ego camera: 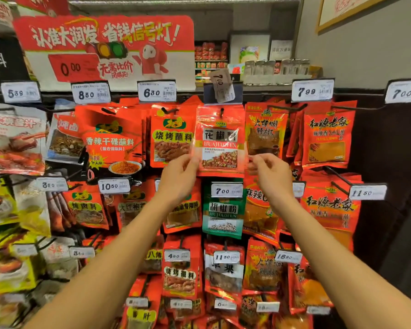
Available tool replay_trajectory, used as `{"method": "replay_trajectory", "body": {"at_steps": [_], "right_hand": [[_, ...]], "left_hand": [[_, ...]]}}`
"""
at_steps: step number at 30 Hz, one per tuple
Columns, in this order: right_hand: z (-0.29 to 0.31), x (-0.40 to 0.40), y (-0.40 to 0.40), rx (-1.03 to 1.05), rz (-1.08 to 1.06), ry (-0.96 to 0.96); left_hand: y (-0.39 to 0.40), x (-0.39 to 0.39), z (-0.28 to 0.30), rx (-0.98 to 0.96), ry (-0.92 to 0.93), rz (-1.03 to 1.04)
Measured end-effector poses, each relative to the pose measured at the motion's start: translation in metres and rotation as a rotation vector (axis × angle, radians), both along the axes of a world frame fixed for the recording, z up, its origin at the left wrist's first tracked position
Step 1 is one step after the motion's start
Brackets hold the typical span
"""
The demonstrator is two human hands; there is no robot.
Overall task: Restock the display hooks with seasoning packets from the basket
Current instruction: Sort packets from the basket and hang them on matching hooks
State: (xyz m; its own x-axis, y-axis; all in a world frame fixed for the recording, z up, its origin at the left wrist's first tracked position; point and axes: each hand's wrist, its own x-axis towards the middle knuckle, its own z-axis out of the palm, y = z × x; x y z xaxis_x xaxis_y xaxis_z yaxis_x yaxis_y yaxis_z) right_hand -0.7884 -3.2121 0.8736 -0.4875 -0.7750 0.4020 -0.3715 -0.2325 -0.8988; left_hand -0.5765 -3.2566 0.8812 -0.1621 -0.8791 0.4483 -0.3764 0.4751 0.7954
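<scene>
A red seasoning packet (220, 141) with a clear window hangs on a black display hook (221, 112) in the top row of the rack, under a flipped-up price tag (221, 87). My left hand (179, 178) holds the packet's lower left edge between thumb and fingers. My right hand (272, 173) is just off its lower right corner with fingers curled; whether it touches the packet is unclear. The basket is out of view.
Hooks full of red seasoning packets surround it: a barbecue dip packet (170, 141) on the left, a chilli packet (265, 134) on the right, a green pepper-powder packet (223, 210) below. Price tags jut from the hook ends. A red promotional sign (109, 48) stands above.
</scene>
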Motion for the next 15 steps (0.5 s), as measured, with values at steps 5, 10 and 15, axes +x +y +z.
{"method": "replay_trajectory", "body": {"at_steps": [5,10,15], "right_hand": [[-0.080,0.008,0.044,0.178,0.205,-0.203],[-0.219,0.017,0.082,0.527,0.178,-0.378],[-0.354,0.031,0.122,0.867,0.093,-0.536]], "left_hand": [[0.033,0.025,-0.076,0.327,0.075,-0.151],[0.069,0.036,-0.202,0.729,0.155,-0.102],[0.108,0.043,-0.335,1.145,0.203,0.069]]}}
